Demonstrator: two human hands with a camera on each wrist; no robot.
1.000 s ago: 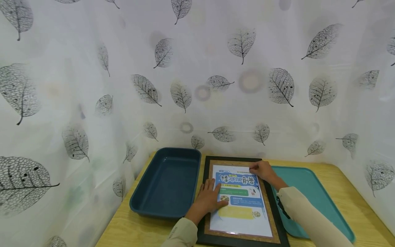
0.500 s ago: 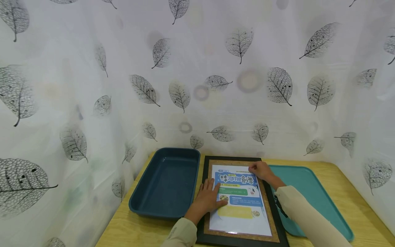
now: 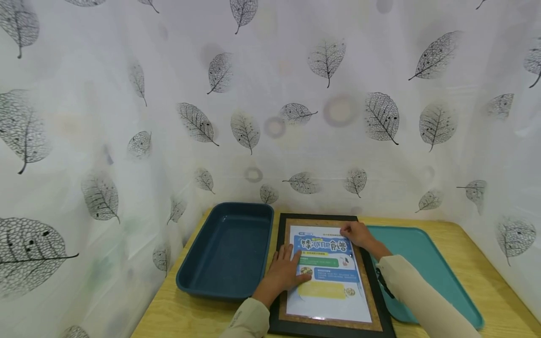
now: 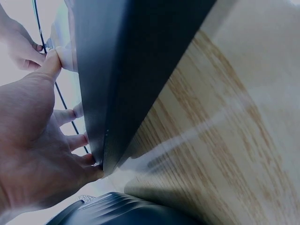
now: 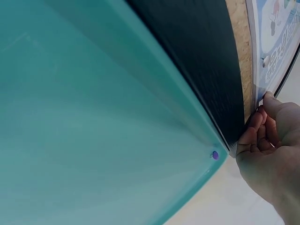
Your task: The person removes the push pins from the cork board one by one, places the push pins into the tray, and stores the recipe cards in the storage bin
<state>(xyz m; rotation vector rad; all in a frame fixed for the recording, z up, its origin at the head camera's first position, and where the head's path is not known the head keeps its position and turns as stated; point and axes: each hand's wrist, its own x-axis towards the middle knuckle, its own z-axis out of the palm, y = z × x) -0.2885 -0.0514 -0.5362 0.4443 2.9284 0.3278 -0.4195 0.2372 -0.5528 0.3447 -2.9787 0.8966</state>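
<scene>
A laminated poster [image 3: 325, 300] with blue, green and yellow panels lies on a black-framed cork board [image 3: 292, 220]. My left hand [image 3: 282, 272] rests along the poster's left side, fingers spread and thumb pointing inward. In the left wrist view, the fingertips of that hand [image 4: 42, 136] reach over the frame's black edge. At the top right corner of the poster, my right hand [image 3: 359, 234] pinches with thumb and curled fingers. The right wrist view has the thumb of this hand [image 5: 272, 136] on the poster's edge; anything small between the fingertips is hidden. A small pin-like piece [image 5: 266, 61] shows on the poster.
To the left stands a deep dark blue bin [image 3: 228, 253]. A flat teal tray [image 3: 422, 263] lies to the right, tight against the frame, with a purple push pin [image 5: 215, 154] near its corner. A leaf-print curtain [image 3: 270, 117] hangs around the wooden table [image 3: 490, 267].
Both hands keep their places on the poster. The whole head view has shifted slightly, with the scene sliding a little to the left.
</scene>
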